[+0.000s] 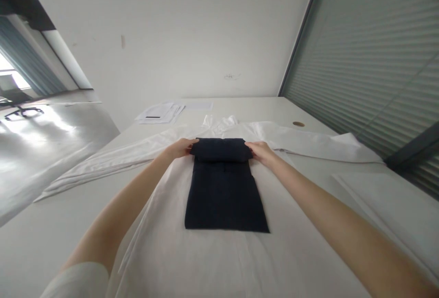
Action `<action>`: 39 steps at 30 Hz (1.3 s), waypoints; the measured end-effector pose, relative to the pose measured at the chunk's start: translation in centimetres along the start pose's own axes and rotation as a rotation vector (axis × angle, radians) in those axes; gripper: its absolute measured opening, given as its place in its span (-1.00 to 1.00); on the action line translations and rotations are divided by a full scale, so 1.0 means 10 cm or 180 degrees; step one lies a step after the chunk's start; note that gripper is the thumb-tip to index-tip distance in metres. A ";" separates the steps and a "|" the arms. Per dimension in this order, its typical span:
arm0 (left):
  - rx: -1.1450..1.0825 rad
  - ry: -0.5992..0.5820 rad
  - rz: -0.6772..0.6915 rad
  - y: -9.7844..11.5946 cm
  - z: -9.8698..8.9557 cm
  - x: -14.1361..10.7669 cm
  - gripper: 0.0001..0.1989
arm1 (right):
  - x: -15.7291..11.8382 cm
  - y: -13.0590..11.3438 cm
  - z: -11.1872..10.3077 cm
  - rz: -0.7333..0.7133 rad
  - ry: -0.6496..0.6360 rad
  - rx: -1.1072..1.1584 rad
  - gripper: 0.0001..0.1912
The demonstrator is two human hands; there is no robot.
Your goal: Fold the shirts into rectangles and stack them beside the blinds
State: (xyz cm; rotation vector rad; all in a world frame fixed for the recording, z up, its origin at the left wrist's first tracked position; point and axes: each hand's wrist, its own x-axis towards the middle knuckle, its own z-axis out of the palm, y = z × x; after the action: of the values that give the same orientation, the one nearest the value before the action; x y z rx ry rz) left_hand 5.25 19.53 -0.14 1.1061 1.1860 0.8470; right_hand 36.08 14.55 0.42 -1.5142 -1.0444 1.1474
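A dark navy folded garment [224, 197] lies on the body of a white long-sleeved shirt [164, 252], which is spread flat with its sleeves out to both sides. The far end of the navy cloth is doubled over into a thick fold. My left hand [182, 147] pinches the left end of that fold, and my right hand [260, 150] grips its right end. Fingers of both hands are partly hidden behind and under the cloth. Just beyond the fold is the shirt's collar [221, 124].
Loose paper sheets [161, 112] lie at the table's back left. A round cable hole [298, 124] is at the back right. Another flat white piece [391, 202] rests on the right side of the white table [133, 202]. A wall stands behind, window blinds [370, 55] on the right.
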 end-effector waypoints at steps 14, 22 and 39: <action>-0.0697 -0.0620 -0.0650 0.13 0.15 0.11 -0.82 | 0.10 -0.05 -0.02 0.0627 -0.1010 0.0603 -0.95; -0.0512 -0.0780 -0.0589 0.06 0.12 0.03 -0.75 | 0.12 0.12 -0.09 0.0093 -0.0692 0.0285 -0.24; -0.0281 -0.0595 0.0291 -0.26 0.19 -0.24 -0.30 | -0.16 0.35 -0.03 -0.1388 -0.0148 -0.1166 -0.39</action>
State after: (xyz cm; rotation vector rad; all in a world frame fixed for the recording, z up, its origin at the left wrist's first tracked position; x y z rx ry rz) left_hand 6.53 16.15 -1.91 1.1476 0.9409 0.8384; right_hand 36.37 12.21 -2.61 -1.4348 -1.5895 0.7127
